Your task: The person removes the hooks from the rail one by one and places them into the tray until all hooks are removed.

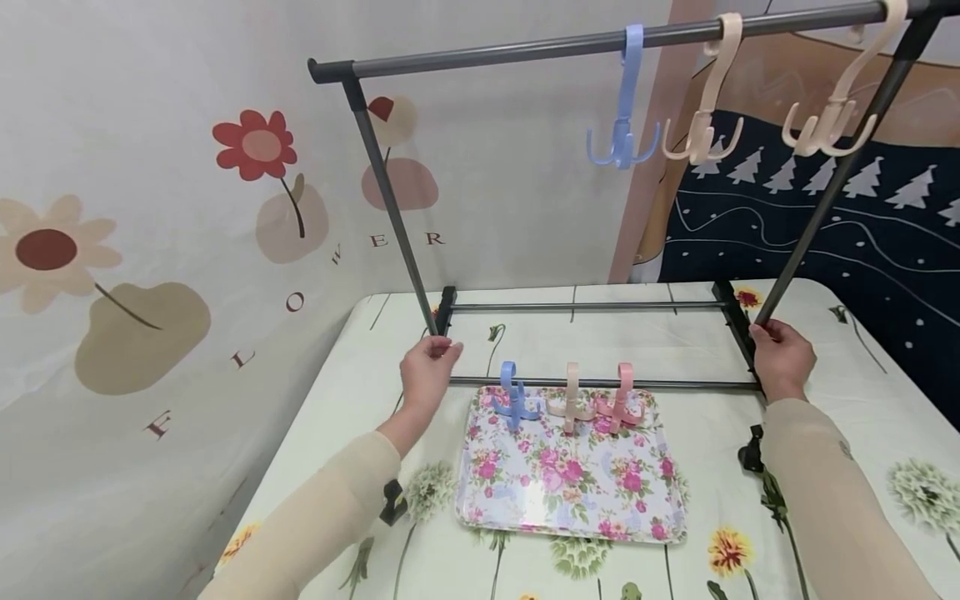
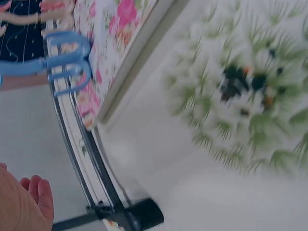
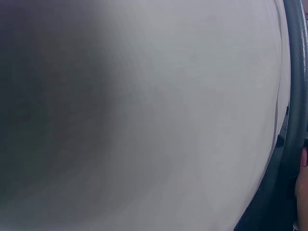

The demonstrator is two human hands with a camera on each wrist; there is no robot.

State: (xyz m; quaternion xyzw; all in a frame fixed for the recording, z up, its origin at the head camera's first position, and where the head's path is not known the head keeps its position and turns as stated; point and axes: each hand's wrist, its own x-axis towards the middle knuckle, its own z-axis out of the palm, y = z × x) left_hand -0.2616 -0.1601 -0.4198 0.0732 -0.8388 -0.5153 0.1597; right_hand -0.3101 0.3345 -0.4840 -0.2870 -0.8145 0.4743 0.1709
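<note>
A grey metal garment rack stands on the table, its top bar (image 1: pixel 487 55) carrying a blue hook (image 1: pixel 624 108), a beige hook (image 1: pixel 705 117) and another beige hook (image 1: pixel 832 108). My left hand (image 1: pixel 426 375) pinches the lower part of the left post (image 1: pixel 393 200); its fingers (image 2: pixel 44 197) show at the corner of the left wrist view. Low on the right post (image 1: pixel 832 179), my right hand (image 1: pixel 783 358) grips the tube. The right wrist view is mostly pale blur, with a sliver of that hand (image 3: pixel 302 192) at its edge.
Between my forearms lies a flowered tray (image 1: pixel 562 483). Over its far edge, by the front lower bar (image 1: pixel 690 385), are a blue hook (image 1: pixel 515 404), a beige hook (image 1: pixel 572 404) and a pink hook (image 1: pixel 621 404). Printed curtains (image 1: pixel 510 183) hang behind the table.
</note>
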